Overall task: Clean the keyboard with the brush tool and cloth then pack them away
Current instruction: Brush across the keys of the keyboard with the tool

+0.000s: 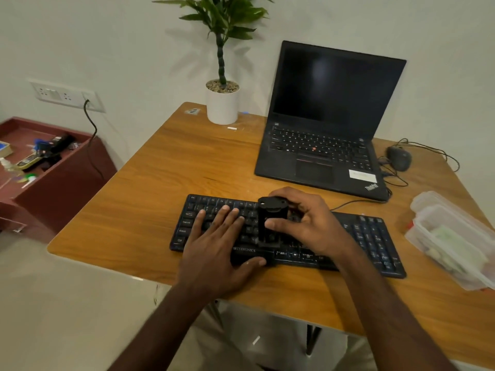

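A black keyboard [372,236] lies across the near part of the wooden table [187,170]. My left hand [219,245] rests flat on the keyboard's left half, fingers spread and thumb at the front edge. My right hand [308,223] grips a black brush tool [270,223], held upright with its lower end on the middle keys. At the right table edge sits a clear plastic box [455,236] with something pale green inside, possibly the cloth; I cannot tell for sure.
An open black laptop [329,124] stands behind the keyboard, with a wired mouse [399,158] to its right. A potted plant [222,103] stands at the back edge. A dark red cabinet [53,167] with clutter is on the left.
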{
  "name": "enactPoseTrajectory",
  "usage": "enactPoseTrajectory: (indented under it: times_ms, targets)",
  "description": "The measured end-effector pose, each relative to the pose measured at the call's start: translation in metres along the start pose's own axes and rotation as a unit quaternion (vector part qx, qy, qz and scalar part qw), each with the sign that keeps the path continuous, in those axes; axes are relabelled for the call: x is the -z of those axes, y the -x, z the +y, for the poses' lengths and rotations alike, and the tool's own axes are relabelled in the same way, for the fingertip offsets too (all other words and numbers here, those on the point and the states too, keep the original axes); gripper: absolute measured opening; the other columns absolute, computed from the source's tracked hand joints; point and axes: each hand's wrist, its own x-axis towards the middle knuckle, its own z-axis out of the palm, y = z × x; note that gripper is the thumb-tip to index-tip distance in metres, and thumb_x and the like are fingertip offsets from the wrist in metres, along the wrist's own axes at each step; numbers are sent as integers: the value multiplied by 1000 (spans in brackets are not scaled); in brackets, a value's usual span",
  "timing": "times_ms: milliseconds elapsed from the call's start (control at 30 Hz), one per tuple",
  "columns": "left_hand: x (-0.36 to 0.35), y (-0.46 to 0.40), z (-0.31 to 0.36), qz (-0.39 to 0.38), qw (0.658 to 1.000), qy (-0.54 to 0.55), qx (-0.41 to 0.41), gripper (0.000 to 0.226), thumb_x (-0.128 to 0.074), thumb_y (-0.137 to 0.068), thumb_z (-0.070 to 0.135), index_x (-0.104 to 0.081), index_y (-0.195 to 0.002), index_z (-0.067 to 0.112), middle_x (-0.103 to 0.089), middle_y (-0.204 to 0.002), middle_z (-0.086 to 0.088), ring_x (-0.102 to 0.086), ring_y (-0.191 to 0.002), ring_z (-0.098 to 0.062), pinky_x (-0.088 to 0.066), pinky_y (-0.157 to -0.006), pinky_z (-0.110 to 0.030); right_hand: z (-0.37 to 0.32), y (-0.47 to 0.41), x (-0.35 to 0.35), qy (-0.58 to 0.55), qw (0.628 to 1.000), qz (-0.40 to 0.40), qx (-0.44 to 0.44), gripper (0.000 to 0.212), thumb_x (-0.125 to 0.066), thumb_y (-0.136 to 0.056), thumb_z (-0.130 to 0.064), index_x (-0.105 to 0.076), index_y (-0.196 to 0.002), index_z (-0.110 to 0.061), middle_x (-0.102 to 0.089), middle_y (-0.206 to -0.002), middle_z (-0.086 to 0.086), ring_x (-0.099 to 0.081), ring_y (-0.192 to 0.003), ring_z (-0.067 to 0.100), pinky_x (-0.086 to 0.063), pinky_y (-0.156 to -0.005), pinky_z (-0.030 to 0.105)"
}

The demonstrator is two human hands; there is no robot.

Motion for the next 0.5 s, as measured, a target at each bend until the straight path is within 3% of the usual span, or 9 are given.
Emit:
enactPoseTrajectory:
  times_ms: [100,200,333,433,500]
  targets:
    - [-2,1,1,-1,1000,1,-1,88,-35,-88,82,-53,-141,15,-48,-150,-2,-29,-147,-14,-22,-120,-51,6,13,25,28,1000,4,-5,35,-79,-84,-36,-71,-114,-21,-72,-105,-1,-69,-96,24,-59,-78,41]
    - [-1,1,2,-5,1000,-4,-1,86,-34,-89,81,-51,-143,17,-45,-152,0,-28,-148,-13,-23,-119,-49,8,19,41,26,999,28,1,36,-78,-82,-39,-71,-113,-22,-72,-105,4,-68,-96,34,-55,-81,60]
    - [0,1,3,-12,1000,-7,2,87,-33,-89,81,-49,-145,18,-43,-154,1,-26,-148,-12,-20,-121,-47,-1,10,21,-35,997,73,17,38,-82,-81,-30,-70,-114,-16,-71,-105,-6,-69,-97,21,-58,-82,45]
    - [1,2,3,-11,1000,-7,0,86,-33,-89,81,-48,-146,18,-42,-154,1,-25,-149,-12,-18,-122,-46,1,2,2,-26,998,46,16,32,-83,-84,-16,-70,-113,-13,-71,-104,-9,-69,-98,13,-55,-80,27]
    - [1,1,3,-10,1000,-6,0,86,-34,-89,80,-49,-145,18,-43,-154,1,-26,-148,-12,-19,-122,-46,5,4,5,-21,999,31,2,32,-82,-85,-17,-70,-115,-13,-71,-106,-7,-69,-100,16,-55,-80,25]
